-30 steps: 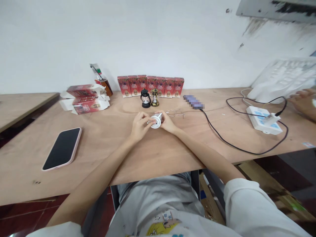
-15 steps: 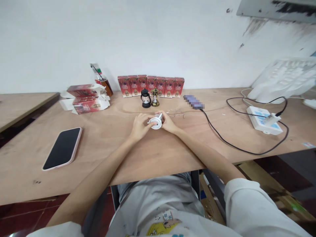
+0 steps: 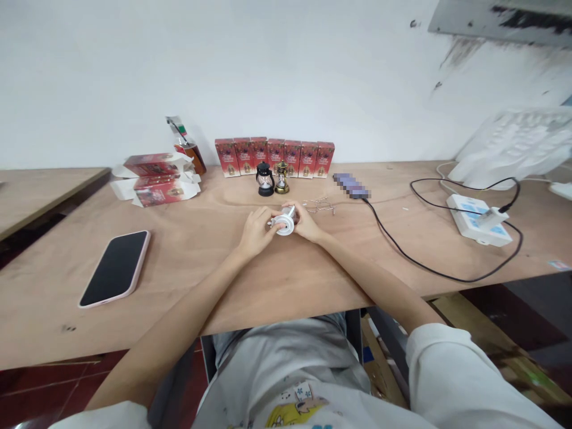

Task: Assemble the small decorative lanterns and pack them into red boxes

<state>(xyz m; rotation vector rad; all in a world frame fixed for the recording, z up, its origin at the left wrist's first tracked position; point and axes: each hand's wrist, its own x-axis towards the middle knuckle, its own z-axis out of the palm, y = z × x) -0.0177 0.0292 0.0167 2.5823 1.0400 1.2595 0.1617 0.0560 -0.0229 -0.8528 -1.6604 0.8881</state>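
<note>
Both my hands meet at the middle of the wooden table (image 3: 286,280) around a small white lantern-like part (image 3: 284,223). My left hand (image 3: 255,231) curls its fingers round the part's left side. My right hand (image 3: 305,221) pinches it from the right. Just behind them lie thin wire handles (image 3: 320,205). Farther back stand a small black lantern (image 3: 264,179) and a gold lantern (image 3: 281,177), in front of a row of several red boxes (image 3: 274,156).
A phone in a pink case (image 3: 115,267) lies face up at the left. Opened red boxes (image 3: 154,180) and a bottle (image 3: 186,145) sit at back left. A black cable (image 3: 429,238) runs to a white power strip (image 3: 478,218) at right.
My hands stay on the white part and shift it only slightly. Another person's hand at the far right edge has gone out of view.
</note>
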